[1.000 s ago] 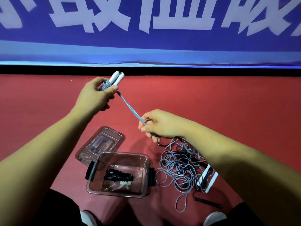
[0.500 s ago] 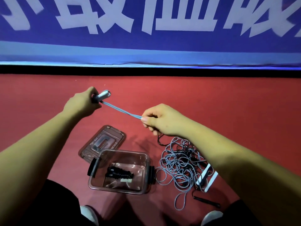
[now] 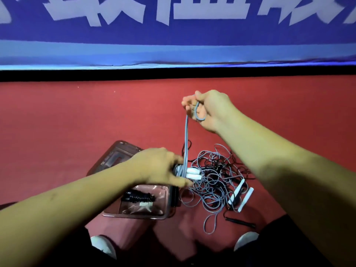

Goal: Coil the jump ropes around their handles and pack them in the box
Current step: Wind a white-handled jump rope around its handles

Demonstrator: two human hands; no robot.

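1 clear plastic lid (image 3: 113, 158) is lying flat on the red floor (image 3: 77, 116), furthest left. Just nearer – 1 clear rectangular box (image 3: 138, 216), open, holding 1 black rope bundle (image 3: 139, 197), coiled tight, long axis running left-right. The left hand (image 3: 158, 167) is hovering over the box's right edge, fingers clamping 2 smooth round-tipped handles (image 3: 193, 173) side by side, tips pointing right, w/ several grey wraps round them. 1 grey rope (image 3: 186, 139) is running taut from them, nearly straight away, to the right hand (image 3: 210, 108), which is pinching it w/ a loop curling under the fingers. Right of the box – 1 tangled pile (image 3: 212, 187) of thin grey & black cord, w/ 2 flat white handles (image 3: 245, 199) lying in it & 1 black handle (image 3: 240, 222) at its near edge.
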